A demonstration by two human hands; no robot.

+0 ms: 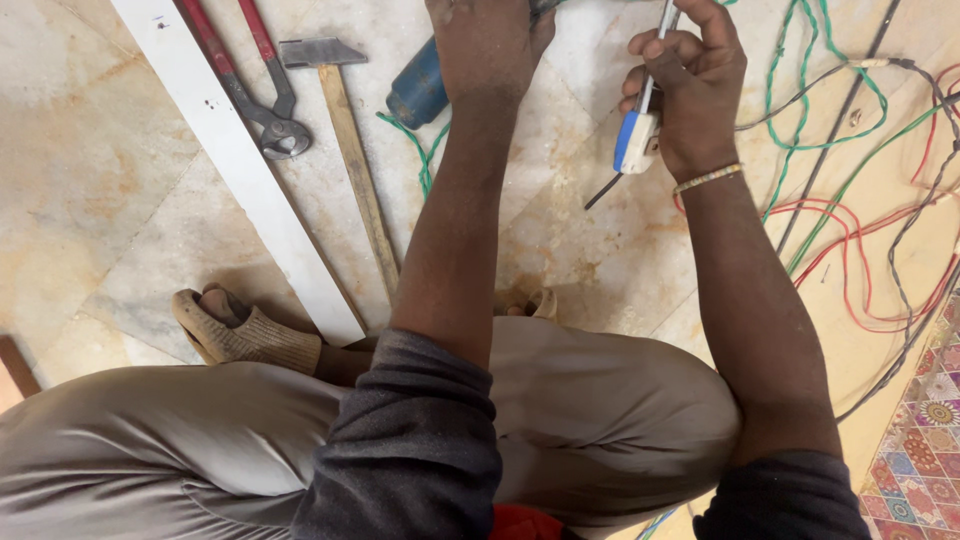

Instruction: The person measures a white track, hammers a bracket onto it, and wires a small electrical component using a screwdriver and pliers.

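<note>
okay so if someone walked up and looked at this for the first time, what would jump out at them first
Probably the two bare forearms reaching up the middle: the right hand grips a blue and white tool, while the left hand rests on a blue cylindrical tool. Next, the tangle of green and red wires sprawling over the floor at right. At upper left lie red-handled pincers and a wooden-handled hammer.

One hammer (350,150), one pincers (255,90), one white strip (240,170), two hands.

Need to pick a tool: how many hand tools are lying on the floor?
2: red-handled pincers beside the white strip, and a wooden-handled hammer right of them. Others may lie beyond the top edge.
</note>
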